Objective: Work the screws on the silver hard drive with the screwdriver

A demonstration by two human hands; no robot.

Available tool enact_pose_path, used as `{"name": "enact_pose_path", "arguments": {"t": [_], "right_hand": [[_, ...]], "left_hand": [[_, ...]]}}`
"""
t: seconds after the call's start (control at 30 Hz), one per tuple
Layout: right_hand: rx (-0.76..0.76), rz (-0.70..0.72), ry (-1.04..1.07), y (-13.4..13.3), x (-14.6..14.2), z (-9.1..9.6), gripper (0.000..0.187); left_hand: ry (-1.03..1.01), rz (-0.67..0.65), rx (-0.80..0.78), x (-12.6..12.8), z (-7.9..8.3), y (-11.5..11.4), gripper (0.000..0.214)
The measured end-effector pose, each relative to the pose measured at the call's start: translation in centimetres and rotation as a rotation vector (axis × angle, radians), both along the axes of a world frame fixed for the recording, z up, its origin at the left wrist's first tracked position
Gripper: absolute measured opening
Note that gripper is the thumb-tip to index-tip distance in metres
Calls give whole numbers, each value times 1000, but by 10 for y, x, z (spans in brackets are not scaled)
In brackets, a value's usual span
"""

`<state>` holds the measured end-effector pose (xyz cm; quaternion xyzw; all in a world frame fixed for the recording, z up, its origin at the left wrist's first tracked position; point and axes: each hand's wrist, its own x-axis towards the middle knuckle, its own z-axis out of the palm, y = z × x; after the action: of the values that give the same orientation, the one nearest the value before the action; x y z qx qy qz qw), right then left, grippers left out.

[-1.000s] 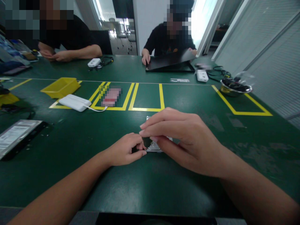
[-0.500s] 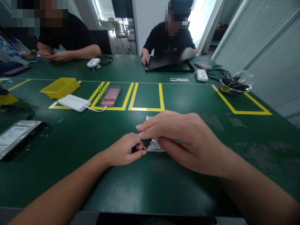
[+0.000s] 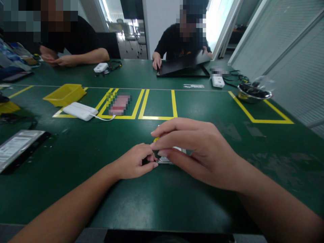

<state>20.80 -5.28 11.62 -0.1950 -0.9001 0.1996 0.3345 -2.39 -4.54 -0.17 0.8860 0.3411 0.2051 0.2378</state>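
Observation:
A flat silver metal unit (image 3: 165, 160), resembling a hard drive, lies on the green table, mostly covered by my hands. My left hand (image 3: 138, 161) rests on the table with fingers curled and pinching at its near left corner. Over the unit arches my right hand (image 3: 199, 148), thumb and fingers bent towards each other. A bit of a small yellow thing (image 3: 156, 139) shows between its fingertips; the rest of that thing is hidden. Farther left lies a hard drive (image 3: 21, 146) with a white label.
A white power bank (image 3: 80, 110) is cabled to a blurred phone (image 3: 120, 104). Behind it stands a yellow tray (image 3: 65, 95). At the right sits a metal bowl (image 3: 253, 96) of dark items. Across the table, one person holds a black panel (image 3: 184, 65); another sits at left.
The fingers of my right hand have shifted slightly and spread a little, uncovering a yellow bit between them. My left hand stays in place.

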Motion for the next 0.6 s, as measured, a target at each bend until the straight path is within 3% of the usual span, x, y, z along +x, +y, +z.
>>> {"name": "enact_pose_path", "arguments": {"t": [0.27,0.6], "right_hand": [[-7,7,21,2,-1,-3,18],[-15,26,44,1,-2,-3,28]], "left_hand": [[-10,-21,-17,1,3,1,12],[-9,-9,-15,1,3,0,16]]}}
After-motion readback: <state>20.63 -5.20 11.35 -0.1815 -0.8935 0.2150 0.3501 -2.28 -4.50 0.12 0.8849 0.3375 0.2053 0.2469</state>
